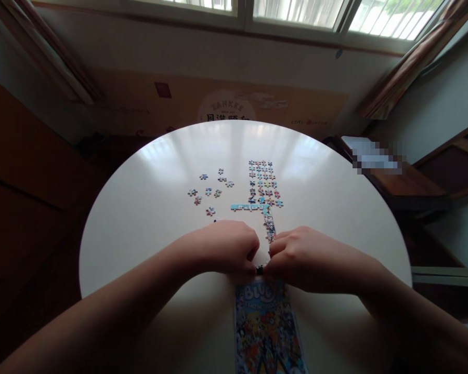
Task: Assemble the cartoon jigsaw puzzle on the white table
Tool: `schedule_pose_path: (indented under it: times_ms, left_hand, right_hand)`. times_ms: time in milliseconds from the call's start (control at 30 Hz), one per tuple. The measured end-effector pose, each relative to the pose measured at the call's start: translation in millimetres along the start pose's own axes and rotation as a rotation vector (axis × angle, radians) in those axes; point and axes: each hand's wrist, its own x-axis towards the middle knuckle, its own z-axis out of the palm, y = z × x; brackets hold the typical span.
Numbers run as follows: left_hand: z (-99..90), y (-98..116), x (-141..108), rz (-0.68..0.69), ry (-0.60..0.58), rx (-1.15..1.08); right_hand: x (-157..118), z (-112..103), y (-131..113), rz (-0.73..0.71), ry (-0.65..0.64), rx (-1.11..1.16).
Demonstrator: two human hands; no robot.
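Note:
My left hand (234,245) is closed, its fingertips at a dark puzzle piece (259,270) near the lower end of the joined pieces. From the right, my right hand (296,257) is closed too, fingertips at the same dark piece. A light blue joined strip (247,207) runs sideways above the hands, and a darker joined strip (270,224) goes down from its right end, partly hidden by my right hand. Loose pieces stand in rows (261,179) above the strip. Several others (208,191) lie scattered to the left.
The round white table (120,223) fills the middle. A colourful picture sheet (269,327) lies below my hands at the near side. At the right is a brown wooden surface (432,179) with a blurred light item on it. Windows and curtains are at the back.

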Motion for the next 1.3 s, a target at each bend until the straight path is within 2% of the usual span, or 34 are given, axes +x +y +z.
schedule_pose_path:
  times_ms: [233, 367, 467, 667, 733, 800, 933, 1067, 1200, 1300]
  left_hand:
    - [-2.0, -2.6, -3.0, 0.048, -0.018, -0.041]
    - [-15.5, -17.0, -10.0, 0.047, 0.004, -0.105]
    - [-28.8, -37.4, -20.3, -0.093, 0.094, -0.121]
    - [-46.4, -79.9, -46.6, -0.492, 0.192, -0.133]
    - [-47.9, -88.4, -50.6, -0.531, 0.234, -0.137]
    - [-47.0, -93.0, -49.9, -0.498, 0.256, -0.163]
    - [-40.3, -91.3, -38.9, -0.354, 0.222, -0.171]
    - [-32.2, -79.4, -27.6, -0.254, 0.212, -0.033]
    - [-26.2, -63.0, -21.6, -0.218, 0.215, 0.075]
    - [-23.6, -50.2, -19.0, -0.255, 0.184, 0.124]
  right_hand:
    - [0.3, 4.3, 5.2, -0.016, 0.066, 0.169]
    - [-5.4, 0.5, 21.0, -0.009, 0.243, 0.266]
    - [-9.7, -3.4, 31.0, 0.036, 0.31, 0.276]
    - [-7.6, 1.2, 28.9, 0.038, 0.194, 0.29]
    - [-6.5, 3.2, 27.8, 0.043, 0.186, 0.28]
    - [-6.2, 4.1, 28.6, 0.047, 0.21, 0.266]
    - [-6.6, 3.7, 32.6, 0.034, 0.293, 0.257]
    - [-5.8, 4.1, 35.5, 0.024, 0.342, 0.271]
    - [-3.4, 5.8, 38.1, -0.005, 0.367, 0.296]
    - [-1.8, 6.9, 39.4, -0.016, 0.395, 0.305]
